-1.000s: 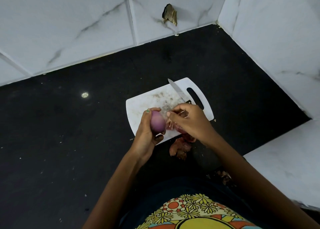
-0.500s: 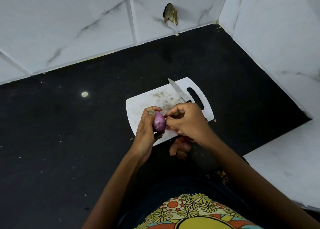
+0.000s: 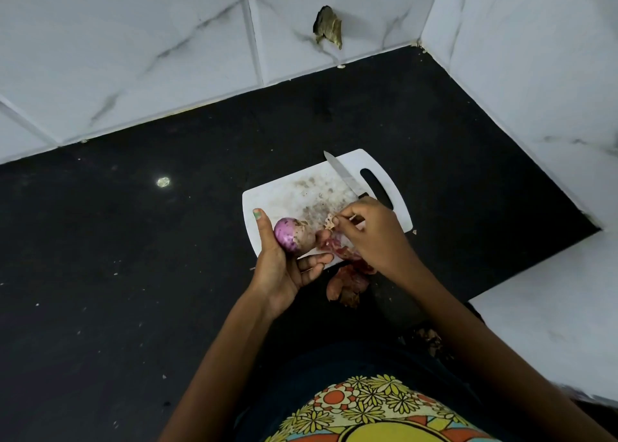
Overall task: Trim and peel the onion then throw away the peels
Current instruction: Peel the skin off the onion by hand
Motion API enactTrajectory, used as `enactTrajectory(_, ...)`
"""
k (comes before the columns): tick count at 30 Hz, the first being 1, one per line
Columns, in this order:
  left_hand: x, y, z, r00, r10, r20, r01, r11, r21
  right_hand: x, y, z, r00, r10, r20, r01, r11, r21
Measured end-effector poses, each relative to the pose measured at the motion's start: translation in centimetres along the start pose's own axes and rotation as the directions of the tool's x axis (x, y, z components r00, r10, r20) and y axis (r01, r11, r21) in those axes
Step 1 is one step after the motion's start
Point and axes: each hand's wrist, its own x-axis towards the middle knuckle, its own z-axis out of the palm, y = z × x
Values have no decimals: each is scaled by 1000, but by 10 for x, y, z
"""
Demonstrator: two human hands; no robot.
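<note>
Left hand (image 3: 281,267): cradles the half-peeled purple onion (image 3: 291,235) between raised thumb and loosely spread fingers, over the near edge of the stained white plastic cutting board (image 3: 284,198). Right hand (image 3: 371,231): just right of the onion, fingertips pinching a papery scrap of peel (image 3: 331,221); loose reddish peels (image 3: 347,284) lie near on the black counter (image 3: 133,257). Steel knife (image 3: 341,174): beyond the right hand

no legible txt, labels, nos.

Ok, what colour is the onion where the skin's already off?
Glossy purple on the peeled part of the onion, with dull brownish skin left beside it; the head view shows it.
</note>
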Motion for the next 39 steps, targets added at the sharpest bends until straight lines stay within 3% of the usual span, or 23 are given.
enactTrajectory(4,0,-1,0,1000,-15,8,14,993,119,-8,-23,-9,989,-74,125,34,955,295)
enactTrajectory(7,1,0,0,1000,-10,13,7,983,183,-12,-31,-10,962,-128,240,39,938,346)
enactTrajectory(12,0,4,-5,999,-19,34,8,953,304,-12,-33,-6,982,-83,169,22,943,333)
enactTrajectory(17,-2,4,-3,997,75,-4,-65,889,452,-11,-36,-7,996,-16,92,-19,929,369)
enactTrajectory(28,-3,1,3,972,227,59,-223,815,534,-10,-36,-10,989,15,147,-67,932,357)
enactTrajectory(39,2,-1,-1,984,176,22,-171,902,397,-6,-33,-13,990,57,128,-111,876,470)
